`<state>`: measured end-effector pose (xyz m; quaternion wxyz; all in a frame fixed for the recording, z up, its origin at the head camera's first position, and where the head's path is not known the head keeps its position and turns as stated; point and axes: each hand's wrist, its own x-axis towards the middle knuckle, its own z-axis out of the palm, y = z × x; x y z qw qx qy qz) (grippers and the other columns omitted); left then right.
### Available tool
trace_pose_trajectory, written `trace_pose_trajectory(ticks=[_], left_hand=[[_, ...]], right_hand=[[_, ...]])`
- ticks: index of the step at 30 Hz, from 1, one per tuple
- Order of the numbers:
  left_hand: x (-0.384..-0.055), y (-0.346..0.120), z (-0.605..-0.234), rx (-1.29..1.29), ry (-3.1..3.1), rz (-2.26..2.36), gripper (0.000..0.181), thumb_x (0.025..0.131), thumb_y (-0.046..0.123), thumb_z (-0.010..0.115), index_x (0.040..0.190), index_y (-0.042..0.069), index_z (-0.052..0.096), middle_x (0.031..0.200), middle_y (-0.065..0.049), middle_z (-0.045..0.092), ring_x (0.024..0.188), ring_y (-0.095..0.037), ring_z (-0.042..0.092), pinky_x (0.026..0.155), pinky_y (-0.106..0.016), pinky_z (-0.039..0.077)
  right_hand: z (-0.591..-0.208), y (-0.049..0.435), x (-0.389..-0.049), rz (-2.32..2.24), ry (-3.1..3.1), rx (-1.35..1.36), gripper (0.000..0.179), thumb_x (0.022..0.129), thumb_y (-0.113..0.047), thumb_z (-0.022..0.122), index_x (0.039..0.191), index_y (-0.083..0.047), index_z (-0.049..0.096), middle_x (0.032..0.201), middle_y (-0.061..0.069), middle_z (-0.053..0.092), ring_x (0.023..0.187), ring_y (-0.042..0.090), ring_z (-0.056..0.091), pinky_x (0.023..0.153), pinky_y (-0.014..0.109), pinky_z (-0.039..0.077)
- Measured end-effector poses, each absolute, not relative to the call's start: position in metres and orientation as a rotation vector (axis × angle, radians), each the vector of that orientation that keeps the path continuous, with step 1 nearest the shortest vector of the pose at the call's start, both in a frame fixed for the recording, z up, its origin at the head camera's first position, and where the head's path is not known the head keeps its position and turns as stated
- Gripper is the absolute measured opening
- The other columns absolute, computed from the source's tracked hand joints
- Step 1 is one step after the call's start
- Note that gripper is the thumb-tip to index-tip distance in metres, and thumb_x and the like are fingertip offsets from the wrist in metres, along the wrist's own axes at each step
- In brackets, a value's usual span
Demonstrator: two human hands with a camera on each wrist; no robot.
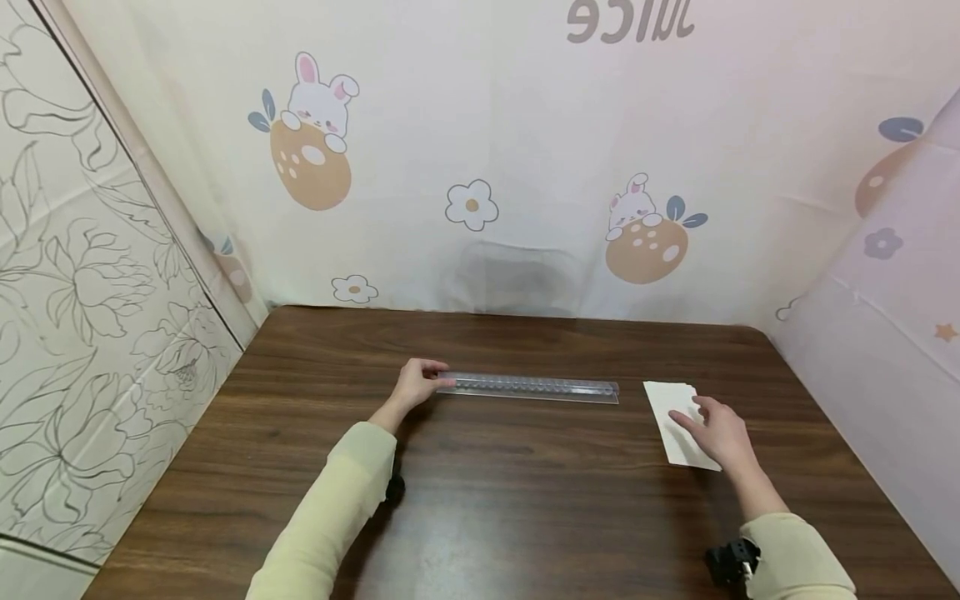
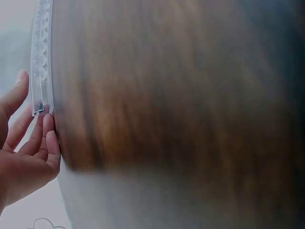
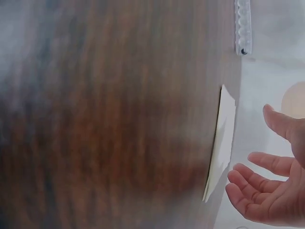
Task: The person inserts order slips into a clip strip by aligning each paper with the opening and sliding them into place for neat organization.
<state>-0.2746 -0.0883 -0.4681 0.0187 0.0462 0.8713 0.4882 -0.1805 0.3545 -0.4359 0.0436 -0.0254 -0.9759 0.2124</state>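
A long clear plastic strip [image 1: 536, 387], shaped like a ruler with a row of round forms along it, lies crosswise on the table. My left hand [image 1: 418, 382] is at its left end. In the left wrist view, the fingers [image 2: 49, 123] meet that end while the thumb stands apart from the strip's edge. A small stack of white paper sheets [image 1: 670, 412] lies to the right of the strip, its edges slightly uneven. Over its right side is my right hand [image 1: 722, 432], fingers loosely bent and holding nothing. The right wrist view shows the paper [image 3: 224, 138] beside the fingertips.
The dark wood-grain table [image 1: 525, 500] ends at a back wall covered with a bunny-and-flower printed cloth [image 1: 405, 233]. A flower-patterned panel [image 1: 112, 317] stands along the left side. More printed cloth [image 1: 885, 350] runs along the right edge.
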Motion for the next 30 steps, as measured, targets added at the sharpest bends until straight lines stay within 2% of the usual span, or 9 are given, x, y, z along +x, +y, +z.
trace_pose_trajectory(ticks=[6, 17, 23, 26, 30], left_hand=[[-0.275, -0.087, -0.469, 0.124, 2.705, 1.512, 0.027, 0.074, 0.017, 0.073, 0.095, 0.002, 0.069, 0.091, -0.008, 0.064, 0.076, -0.018, 0.054, 0.066, -0.03, 0.045], [-0.275, -0.085, -0.471, 0.109, 2.743, 1.51, 0.02, 0.074, 0.014, 0.073, 0.089, 0.001, 0.07, 0.089, -0.01, 0.065, 0.074, -0.018, 0.055, 0.063, -0.028, 0.045], [-0.275, -0.085, -0.47, 0.092, 2.748, 1.515, 0.017, 0.074, 0.013, 0.073, 0.087, 0.002, 0.071, 0.088, -0.01, 0.065, 0.071, -0.017, 0.055, 0.06, -0.027, 0.044], [-0.275, -0.085, -0.47, 0.083, 2.745, 1.512, 0.017, 0.074, 0.013, 0.073, 0.087, 0.002, 0.071, 0.087, -0.009, 0.064, 0.068, -0.016, 0.054, 0.058, -0.026, 0.044], [-0.276, -0.086, -0.469, 0.066, 2.744, 1.522, 0.018, 0.072, 0.013, 0.074, 0.086, 0.002, 0.071, 0.085, -0.01, 0.065, 0.067, -0.016, 0.054, 0.059, -0.026, 0.044]], right_hand=[[-0.439, 0.363, -0.183, 0.675, -2.984, -0.167, 0.069, 0.087, -0.04, 0.054, 0.115, 0.022, 0.04, 0.096, 0.036, 0.052, 0.087, 0.046, 0.049, 0.073, 0.053, 0.038], [-0.437, 0.372, -0.187, 0.764, -3.089, -0.4, 0.078, 0.085, -0.05, 0.051, 0.115, 0.021, 0.039, 0.106, 0.037, 0.048, 0.097, 0.049, 0.044, 0.08, 0.053, 0.036], [-0.432, 0.372, -0.192, 0.807, -3.137, -0.589, 0.086, 0.078, -0.057, 0.054, 0.115, 0.019, 0.042, 0.113, 0.037, 0.042, 0.101, 0.048, 0.041, 0.082, 0.052, 0.037], [-0.431, 0.371, -0.194, 0.852, -3.136, -0.683, 0.087, 0.075, -0.058, 0.058, 0.115, 0.018, 0.044, 0.115, 0.037, 0.041, 0.099, 0.046, 0.043, 0.079, 0.05, 0.039], [-0.429, 0.37, -0.197, 0.966, -3.092, -0.769, 0.086, 0.071, -0.053, 0.065, 0.113, 0.019, 0.045, 0.112, 0.037, 0.041, 0.092, 0.04, 0.048, 0.07, 0.041, 0.045]])
